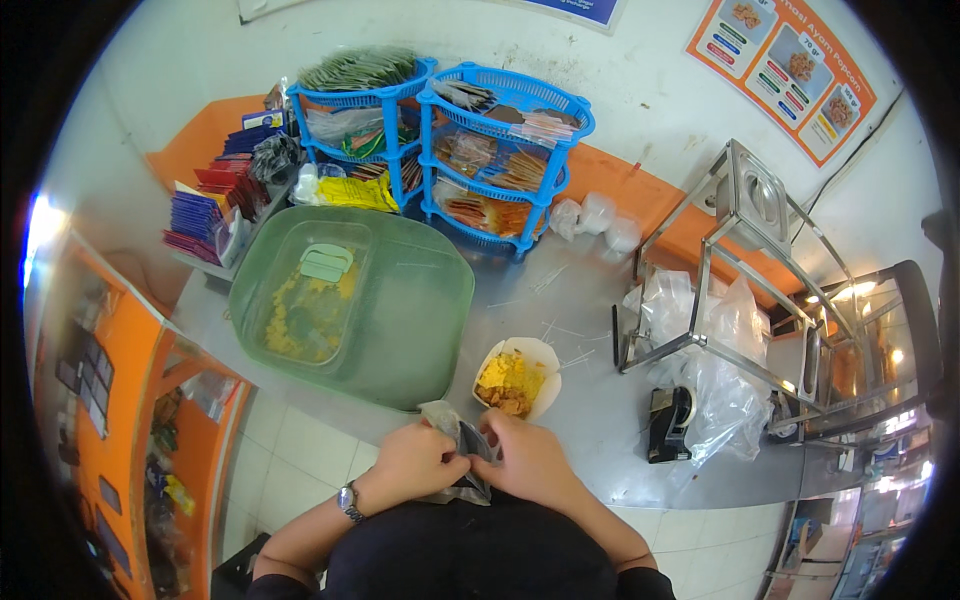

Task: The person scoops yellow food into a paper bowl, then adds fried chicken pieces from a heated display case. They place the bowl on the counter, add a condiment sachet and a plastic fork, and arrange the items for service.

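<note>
Close to my body, at the front edge of the metal table, both hands are closed on a grey foil-like pouch (465, 487). My left hand (412, 462), with a watch on its wrist, grips one side. My right hand (528, 458) pinches the other side, with its thumb near the left fingers. What the pouch contains is hidden. Just beyond my right hand stands an open white paper food box (543, 361) with yellow food and browned pieces in it. Left of it sits a large green container (415, 330); yellow pieces show through its clear section.
Two blue tiered racks (507, 80) with packets and sticks stand against the wall. Several sachets (200, 215) fill a box at the left. To the right are a black tape dispenser (668, 425), clear plastic bags (735, 400) and a metal stand (700, 285). Thin white sticks (550, 280) lie on the table.
</note>
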Available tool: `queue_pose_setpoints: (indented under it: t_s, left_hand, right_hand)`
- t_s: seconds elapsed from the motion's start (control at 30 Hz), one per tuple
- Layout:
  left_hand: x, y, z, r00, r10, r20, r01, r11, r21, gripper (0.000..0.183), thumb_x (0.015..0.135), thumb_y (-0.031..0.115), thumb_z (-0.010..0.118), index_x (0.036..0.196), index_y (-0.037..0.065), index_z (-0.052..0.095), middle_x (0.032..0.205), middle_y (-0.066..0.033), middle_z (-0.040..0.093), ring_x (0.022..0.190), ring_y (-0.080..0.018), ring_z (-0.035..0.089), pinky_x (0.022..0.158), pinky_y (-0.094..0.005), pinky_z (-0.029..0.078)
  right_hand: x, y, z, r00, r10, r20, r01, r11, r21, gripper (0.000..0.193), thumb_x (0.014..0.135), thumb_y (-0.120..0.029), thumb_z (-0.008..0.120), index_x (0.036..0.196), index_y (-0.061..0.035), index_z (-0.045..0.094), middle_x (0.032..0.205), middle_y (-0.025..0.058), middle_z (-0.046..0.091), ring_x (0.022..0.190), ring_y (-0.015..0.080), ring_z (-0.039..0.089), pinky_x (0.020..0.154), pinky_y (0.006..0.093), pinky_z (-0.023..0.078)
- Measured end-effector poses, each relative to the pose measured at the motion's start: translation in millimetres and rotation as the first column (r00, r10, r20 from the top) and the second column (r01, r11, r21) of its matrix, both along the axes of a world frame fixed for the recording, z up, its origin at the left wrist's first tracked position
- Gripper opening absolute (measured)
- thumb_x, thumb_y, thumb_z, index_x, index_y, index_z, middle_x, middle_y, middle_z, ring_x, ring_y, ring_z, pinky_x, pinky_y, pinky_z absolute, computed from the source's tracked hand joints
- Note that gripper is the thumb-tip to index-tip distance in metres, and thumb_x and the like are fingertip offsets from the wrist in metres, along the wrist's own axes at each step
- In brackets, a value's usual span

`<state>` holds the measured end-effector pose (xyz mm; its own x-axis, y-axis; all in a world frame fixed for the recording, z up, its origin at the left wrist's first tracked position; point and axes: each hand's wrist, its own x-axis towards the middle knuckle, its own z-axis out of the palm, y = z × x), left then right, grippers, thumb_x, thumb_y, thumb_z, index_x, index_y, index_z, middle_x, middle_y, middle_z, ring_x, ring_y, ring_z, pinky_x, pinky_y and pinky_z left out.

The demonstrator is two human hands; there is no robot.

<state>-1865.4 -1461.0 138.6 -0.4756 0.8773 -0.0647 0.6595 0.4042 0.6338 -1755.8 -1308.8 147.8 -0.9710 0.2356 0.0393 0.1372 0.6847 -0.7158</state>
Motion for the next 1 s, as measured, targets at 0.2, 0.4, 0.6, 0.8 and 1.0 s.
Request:
queue_pose_setpoints:
  t_s: [0.2,0.4,0.6,0.8,1.0]
  left_hand:
    - [-12,-13,22,0.996,0.048,-0.078,-0.060,0.984,-0.165,0.026,0.071,0.031,0.061,0.064,0.005,0.062,0.063,-0.0139,0.060,0.060,-0.0339,0.059,0.055,-0.0415,0.048]
    - [-28,8,-1,0.998,0.022,-0.055,0.017,0.790,0.613,0.038,0.078,0.031,0.065,0.104,0.004,0.059,0.089,-0.0153,0.063,0.078,-0.0308,0.062,0.071,-0.0372,0.049]
    - [-44,31,-44,0.913,-0.177,0.368,0.115,0.976,0.183,0.034,0.086,0.035,0.059,0.104,0.007,0.057,0.085,-0.0172,0.061,0.076,-0.0327,0.061,0.068,-0.0400,0.047]
    - [-17,55,-68,0.967,-0.239,0.088,0.209,0.941,0.266,0.027,0.092,0.037,0.047,0.103,0.014,0.053,0.077,-0.0155,0.061,0.071,-0.0361,0.061,0.062,-0.0451,0.047]
    - [14,77,-85,0.921,-0.387,0.033,0.383,0.919,0.092,0.023,0.093,0.034,0.045,0.097,0.012,0.050,0.081,-0.0152,0.061,0.073,-0.0368,0.061,0.064,-0.0469,0.047]
  right_hand:
    - [0,9,7,0.955,-0.024,0.297,0.006,0.998,0.061,0.022,0.075,-0.015,0.062,0.091,-0.0054,0.049,0.075,0.0149,0.061,0.072,0.0367,0.060,0.063,0.0448,0.047]
    - [-5,14,-5,0.994,0.105,0.016,-0.082,0.856,-0.511,0.035,0.076,-0.011,0.057,0.110,-0.0024,0.051,0.086,0.0163,0.060,0.081,0.0249,0.061,0.075,0.0343,0.048]
    - [17,41,-24,0.997,-0.038,0.067,0.065,0.881,-0.468,0.040,0.071,-0.006,0.060,0.110,-0.0025,0.053,0.093,0.0100,0.057,0.086,0.0208,0.055,0.078,0.0328,0.044]
    - [73,48,-41,0.978,0.151,-0.146,-0.081,0.913,0.400,0.017,0.055,-0.012,0.070,0.062,-0.0088,0.055,0.076,0.0062,0.053,0.072,0.0271,0.053,0.066,0.0389,0.044]
    - [98,46,-31,0.939,0.329,-0.100,-0.244,0.841,0.483,0.010,0.062,-0.008,0.064,0.072,-0.0072,0.060,0.078,0.0070,0.057,0.080,0.0261,0.055,0.075,0.0389,0.044]
